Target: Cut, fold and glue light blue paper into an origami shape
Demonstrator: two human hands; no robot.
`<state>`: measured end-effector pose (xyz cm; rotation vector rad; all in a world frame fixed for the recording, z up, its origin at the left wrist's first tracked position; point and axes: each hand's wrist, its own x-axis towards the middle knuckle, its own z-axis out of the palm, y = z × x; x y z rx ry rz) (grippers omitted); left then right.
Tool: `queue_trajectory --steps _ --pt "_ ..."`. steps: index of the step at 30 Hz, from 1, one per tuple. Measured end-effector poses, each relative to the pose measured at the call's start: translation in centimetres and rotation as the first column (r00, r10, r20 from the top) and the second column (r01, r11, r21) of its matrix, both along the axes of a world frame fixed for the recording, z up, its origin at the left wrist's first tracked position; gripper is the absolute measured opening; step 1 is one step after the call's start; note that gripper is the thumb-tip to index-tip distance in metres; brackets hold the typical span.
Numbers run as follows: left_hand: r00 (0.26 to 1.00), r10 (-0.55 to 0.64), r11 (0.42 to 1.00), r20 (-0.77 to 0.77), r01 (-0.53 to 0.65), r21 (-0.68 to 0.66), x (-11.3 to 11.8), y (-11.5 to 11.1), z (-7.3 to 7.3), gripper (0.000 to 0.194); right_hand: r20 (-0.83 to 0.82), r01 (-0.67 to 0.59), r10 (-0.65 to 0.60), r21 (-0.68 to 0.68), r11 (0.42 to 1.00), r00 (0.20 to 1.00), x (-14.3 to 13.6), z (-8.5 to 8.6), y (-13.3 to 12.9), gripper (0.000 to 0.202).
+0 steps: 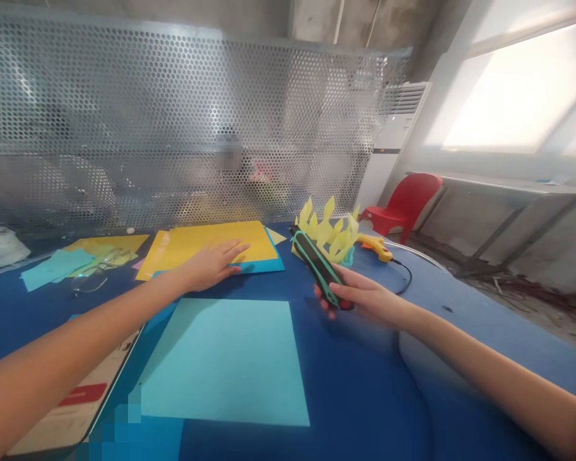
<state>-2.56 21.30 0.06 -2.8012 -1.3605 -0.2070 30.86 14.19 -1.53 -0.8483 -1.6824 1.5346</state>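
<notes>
My left hand (216, 264) lies with fingers stretched out on a stack of yellow paper sheets (192, 243); a blue sheet (264, 264) sticks out beneath. My right hand (348, 291) is wrapped round a long black and green tool (317, 261) with a red end, held tilted above the table. Its exact kind is unclear. Just behind it stands a pale yellow paper crown (333, 234) with pointed, leaf-like tips. In front of my left hand's stack, a light blue sheet (230, 358) lies flat on the blue table (360, 384).
A yellow glue gun (377, 246) with a black cord lies right of the crown. On the left are glasses (91, 280), paper scraps (57, 266) and a plastic bag (2, 248). A tablet-like item (84, 394) lies under my left forearm. Behind rises a perforated metal screen (148, 115).
</notes>
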Motion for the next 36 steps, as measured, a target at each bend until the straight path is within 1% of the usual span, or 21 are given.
queue_trajectory --steps 2,3,4,5,6,7,9,10,12,13,17,20,23,26,28,30,33,36 --pt "1.000 0.015 0.997 -0.025 -0.017 -0.081 0.9 -3.1 0.8 0.043 0.028 0.014 -0.015 0.034 0.999 0.999 0.6 0.3 0.3 0.028" --pt "0.999 0.008 0.988 -0.054 -0.016 -0.155 1.3 -5.0 1.2 0.050 0.039 0.031 -0.034 0.056 0.998 0.999 1.0 0.4 0.5 0.028" --pt "0.996 -0.017 0.968 -0.090 -0.006 -0.249 1.6 -7.0 1.7 0.064 0.049 0.053 -0.057 0.079 0.995 0.997 1.3 0.6 0.7 0.028" --pt "0.992 -0.042 0.939 -0.122 -0.002 -0.343 1.8 -9.0 2.1 0.084 0.059 0.076 -0.082 0.101 0.992 0.995 1.6 0.7 0.9 0.028" --pt "0.987 -0.063 0.900 -0.151 -0.009 -0.437 1.9 -10.9 2.4 0.098 0.070 0.100 -0.109 0.122 0.987 0.992 1.9 0.8 1.0 0.028" --pt "0.982 -0.075 0.862 -0.173 -0.024 -0.507 1.9 -12.5 2.8 0.105 0.084 0.123 -0.136 0.142 0.982 0.987 2.1 0.8 1.2 0.029" --pt "0.975 -0.076 0.799 -0.208 -0.065 -0.598 1.9 -14.7 3.3 0.109 0.125 0.164 -0.187 0.175 0.971 0.975 2.4 0.9 1.5 0.029" --pt "0.974 -0.067 0.769 -0.216 -0.087 -0.633 1.9 -15.3 3.4 0.105 0.151 0.180 -0.210 0.188 0.966 0.966 2.4 0.9 1.5 0.029" --pt "0.970 -0.040 0.724 -0.239 -0.136 -0.676 2.3 -15.9 3.6 0.100 0.213 0.210 -0.253 0.207 0.956 0.944 2.2 0.8 1.5 0.029" --pt "0.968 -0.033 0.717 -0.248 -0.150 -0.681 2.6 -15.9 3.6 0.098 0.245 0.224 -0.275 0.215 0.951 0.930 2.0 0.8 1.4 0.029" --pt "0.959 -0.073 0.715 -0.272 -0.140 -0.685 4.3 -16.2 3.3 0.092 0.356 0.274 -0.348 0.243 0.930 0.867 1.5 0.6 1.1 0.029" --pt "0.956 -0.100 0.719 -0.277 -0.122 -0.684 5.2 -16.7 3.1 0.091 0.418 0.289 -0.368 0.241 0.927 0.831 1.6 0.4 1.2 0.030" --pt "0.950 -0.080 0.741 -0.302 -0.146 -0.655 5.3 -16.6 3.0 0.099 0.464 0.253 -0.320 0.204 0.946 0.826 1.9 0.4 1.4 0.030" --pt "0.943 -0.047 0.747 -0.330 -0.187 -0.639 4.9 -16.0 2.8 0.107 0.490 0.149 -0.206 0.152 0.977 0.847 2.0 0.5 1.4 0.030" --pt "0.945 -0.035 0.743 -0.326 -0.193 -0.641 4.6 -15.7 2.6 0.108 0.488 0.076 -0.132 0.132 0.988 0.863 1.9 0.8 1.2 0.031" --pt "0.953 -0.013 0.745 -0.303 -0.192 -0.639 4.4 -15.5 2.4 0.107 0.470 0.026 -0.086 0.133 0.991 0.879 1.8 0.9 1.1 0.031" --pt "0.964 0.028 0.751 -0.263 -0.194 -0.631 4.0 -15.4 2.0 0.107 0.424 0.010 -0.081 0.166 0.986 0.902 1.8 0.9 1.1 0.030" --pt "0.970 0.058 0.756 -0.235 -0.196 -0.624 3.8 -15.3 1.8 0.107 0.387 0.061 -0.138 0.205 0.977 0.912 1.8 0.3 1.3 0.030"
